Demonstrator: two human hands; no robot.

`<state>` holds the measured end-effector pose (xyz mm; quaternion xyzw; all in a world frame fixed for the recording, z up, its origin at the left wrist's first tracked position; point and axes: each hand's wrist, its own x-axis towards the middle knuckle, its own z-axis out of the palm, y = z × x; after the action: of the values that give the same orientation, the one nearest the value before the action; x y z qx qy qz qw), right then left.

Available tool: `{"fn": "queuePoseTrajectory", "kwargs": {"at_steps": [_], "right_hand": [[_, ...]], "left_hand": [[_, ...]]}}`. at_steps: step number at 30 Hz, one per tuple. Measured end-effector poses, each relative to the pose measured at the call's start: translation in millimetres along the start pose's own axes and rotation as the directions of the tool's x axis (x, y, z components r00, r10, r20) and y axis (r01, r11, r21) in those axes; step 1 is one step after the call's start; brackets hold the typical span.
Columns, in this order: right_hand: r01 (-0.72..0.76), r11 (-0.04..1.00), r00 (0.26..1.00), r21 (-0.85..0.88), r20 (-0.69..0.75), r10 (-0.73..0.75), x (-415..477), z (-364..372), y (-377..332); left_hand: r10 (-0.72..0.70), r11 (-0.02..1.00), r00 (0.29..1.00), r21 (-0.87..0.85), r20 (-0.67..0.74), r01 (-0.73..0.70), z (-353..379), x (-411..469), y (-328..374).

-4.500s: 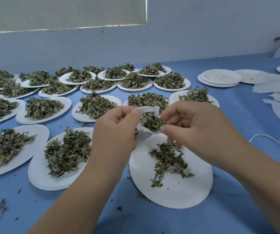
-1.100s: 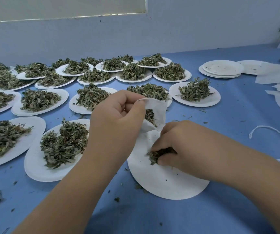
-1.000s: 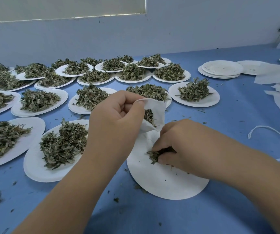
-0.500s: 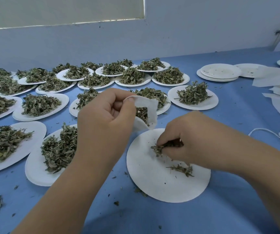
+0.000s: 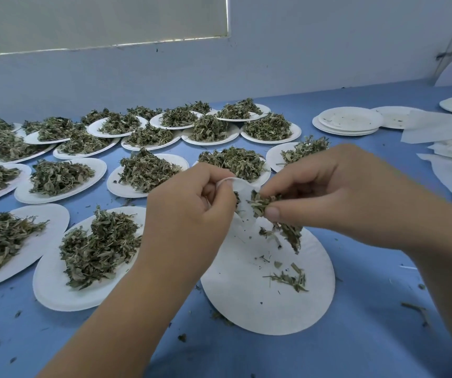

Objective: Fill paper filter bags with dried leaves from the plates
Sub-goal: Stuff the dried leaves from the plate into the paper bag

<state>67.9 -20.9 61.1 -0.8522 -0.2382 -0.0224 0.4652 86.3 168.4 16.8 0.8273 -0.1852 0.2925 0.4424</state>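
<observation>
Nearest the viewer, the working plate lay on the blue desk, almost emptied, with only a few scraps of leaf left toward its right side and crumbs scattered around it. Above its far edge, the left hand held the paper filter bag by the rim, its fingers pinched on the paper so that the mouth stood open toward the right. The right hand met it there, thumb and fingertips pressed together on a pinch of dried leaves at the mouth; some strands dangled below the grip, over the plate. The leaves appeared very light, dry and brittle, so a loose pinch would likely shed bits and a hard one crush them. The bag looked thin, limp and easily torn; the rim seemed the sensible place to hold it, since the body would collapse. To the left sat a full plate, and beyond it rows of heaped plates reached toward the wall. Far right lay a stack of emptied plates and loose unfilled bags.
</observation>
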Motion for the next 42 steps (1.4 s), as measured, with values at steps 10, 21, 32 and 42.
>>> {"fn": "queuePoseTrajectory", "kwargs": {"at_steps": [10,21,32,42], "right_hand": [[-0.133,0.902,0.981,-0.41,-0.182,0.062,5.1,28.1,6.2],[-0.145,0.756,0.968,-0.638,-0.251,-0.027,4.7,50.1,-7.7],[-0.053,0.871,0.967,-0.489,-0.241,-0.077,7.9,48.3,-0.7],[0.109,0.897,0.924,-0.428,-0.289,-0.25,6.9,49.9,9.3]], "left_hand": [[0.017,1.0,0.996,0.013,0.09,-0.018,10.8,-6.0,2.4],[-0.055,0.997,0.99,-0.046,0.133,0.062,15.3,-9.4,5.5],[-0.216,0.956,0.97,-0.178,0.115,0.234,10.8,-6.8,6.3],[-0.229,0.933,0.964,-0.251,0.136,0.258,7.8,-6.9,6.6]]}}
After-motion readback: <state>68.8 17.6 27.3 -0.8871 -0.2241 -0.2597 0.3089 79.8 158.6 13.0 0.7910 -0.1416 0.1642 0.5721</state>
